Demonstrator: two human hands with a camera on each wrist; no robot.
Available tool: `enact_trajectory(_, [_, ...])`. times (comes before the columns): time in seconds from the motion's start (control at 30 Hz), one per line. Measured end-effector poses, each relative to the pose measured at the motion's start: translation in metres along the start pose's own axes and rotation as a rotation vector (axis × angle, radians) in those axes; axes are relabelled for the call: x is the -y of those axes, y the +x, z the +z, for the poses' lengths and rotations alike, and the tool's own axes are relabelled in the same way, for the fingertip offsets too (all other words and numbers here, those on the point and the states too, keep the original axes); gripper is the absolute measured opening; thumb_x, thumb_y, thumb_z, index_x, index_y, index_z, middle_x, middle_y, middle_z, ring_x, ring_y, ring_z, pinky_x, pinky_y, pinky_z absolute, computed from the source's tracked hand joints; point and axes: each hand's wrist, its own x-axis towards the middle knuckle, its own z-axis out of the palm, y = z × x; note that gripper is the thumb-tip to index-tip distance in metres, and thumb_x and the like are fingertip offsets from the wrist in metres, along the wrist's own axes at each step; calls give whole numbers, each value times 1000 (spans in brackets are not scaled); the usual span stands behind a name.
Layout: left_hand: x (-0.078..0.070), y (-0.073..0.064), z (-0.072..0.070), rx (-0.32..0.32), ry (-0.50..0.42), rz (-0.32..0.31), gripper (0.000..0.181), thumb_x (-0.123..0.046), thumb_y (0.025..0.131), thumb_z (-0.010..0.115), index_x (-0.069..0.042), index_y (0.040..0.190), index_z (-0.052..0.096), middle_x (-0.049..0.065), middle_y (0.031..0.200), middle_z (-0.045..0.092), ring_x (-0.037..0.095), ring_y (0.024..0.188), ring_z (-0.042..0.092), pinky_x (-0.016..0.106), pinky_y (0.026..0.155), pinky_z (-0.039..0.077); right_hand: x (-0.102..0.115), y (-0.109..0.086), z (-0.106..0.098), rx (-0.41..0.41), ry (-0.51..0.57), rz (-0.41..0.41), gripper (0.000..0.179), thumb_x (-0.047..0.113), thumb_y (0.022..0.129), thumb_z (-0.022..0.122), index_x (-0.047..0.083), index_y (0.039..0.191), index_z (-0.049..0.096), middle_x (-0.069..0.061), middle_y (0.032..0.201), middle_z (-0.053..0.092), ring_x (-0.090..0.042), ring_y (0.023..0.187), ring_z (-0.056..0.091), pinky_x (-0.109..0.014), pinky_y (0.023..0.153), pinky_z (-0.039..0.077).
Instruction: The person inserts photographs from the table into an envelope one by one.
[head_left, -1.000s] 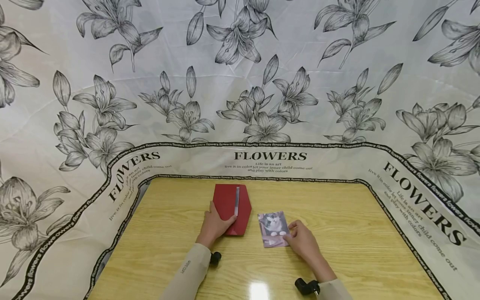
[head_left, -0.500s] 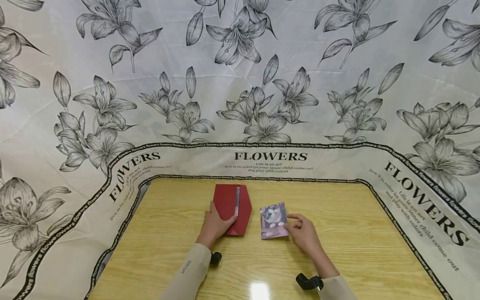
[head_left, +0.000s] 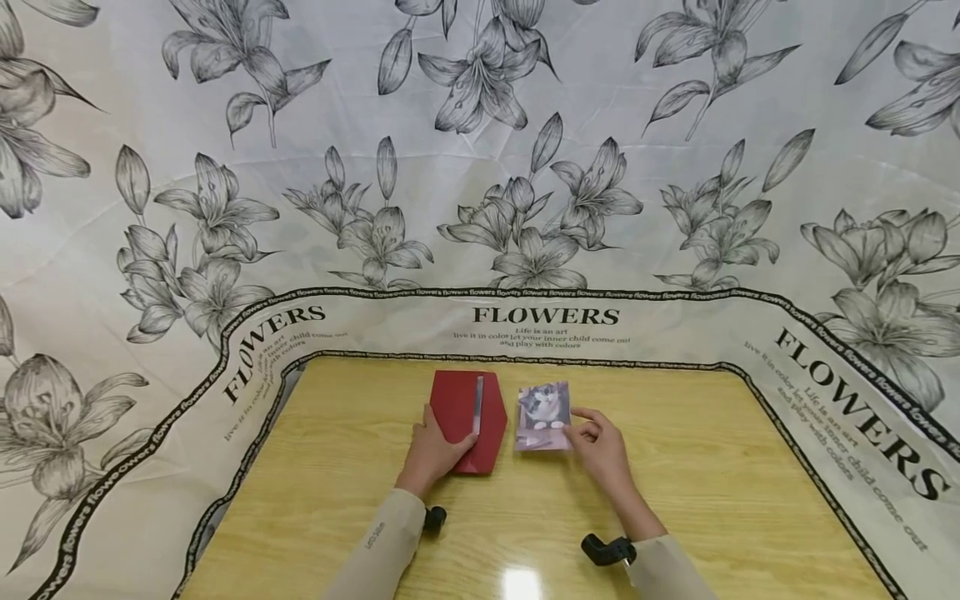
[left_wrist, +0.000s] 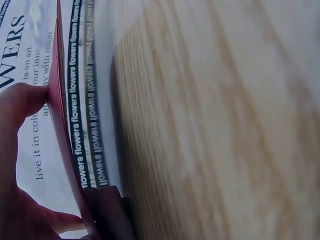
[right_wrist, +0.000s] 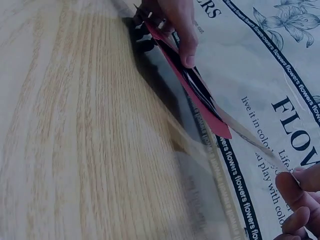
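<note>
My left hand (head_left: 433,454) grips a red envelope (head_left: 453,404) by its lower left part, thumb on top. The pointed flap faces right, and a narrow grey strip (head_left: 478,404), like a card's edge, shows beside it. In the right wrist view the envelope (right_wrist: 216,125) is seen nearly edge-on above the table, its mouth parted with dark and pale edges inside. Just right of it, my right hand (head_left: 602,450) pinches a cat photo card (head_left: 543,412) by its right edge, between thumb and fingertips. From the right wrist the card (right_wrist: 257,144) looks like a thin strip.
The wood-grain table (head_left: 705,467) lies under both hands. A white cloth (head_left: 540,250) with printed flowers and lettering walls it in at the back and sides. Black wrist cameras (head_left: 609,550) sit at both cuffs.
My right hand has moved the cat photo card away from me, up beside the envelope's flap, and straightened it. The left hand and envelope stay almost in place.
</note>
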Motion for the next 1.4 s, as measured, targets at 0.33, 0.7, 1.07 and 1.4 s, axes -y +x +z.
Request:
enact_trajectory(0.33, [1, -2, 0, -13, 5, 10, 120, -54, 88, 83, 5, 168, 17, 38, 141, 49, 45, 115, 63, 58, 98, 55, 11, 6, 20, -36, 72, -65, 36, 4, 100, 77, -2, 135, 70, -17, 83, 76, -9, 66, 58, -21, 59, 43])
enact_trajectory(0.7, [-1, 1, -1, -10, 2, -6, 119, -54, 88, 83, 5, 168, 17, 37, 143, 48, 45, 117, 62, 58, 101, 54, 17, 19, 42, -28, 99, -70, 38, 6, 100, 77, 0, 137, 70, -19, 84, 76, -9, 68, 59, -21, 61, 44])
enact_trajectory(1.07, [2, -1, 0, 2, 18, 3, 120, -55, 88, 83, 5, 168, 16, 40, 146, 46, 48, 123, 61, 58, 104, 53, 10, 26, 60, -26, 134, -38, 37, 6, 99, 79, 1, 134, 72, -20, 88, 77, -14, 71, 64, -21, 64, 47])
enact_trajectory(1.4, [0, 0, -1, -13, 22, 33, 120, -56, 88, 82, 7, 167, 17, 42, 143, 47, 50, 123, 62, 60, 102, 53, 15, 32, 72, -45, 96, -72, 34, 4, 96, 79, -1, 130, 73, -16, 83, 77, -7, 65, 60, -22, 62, 47])
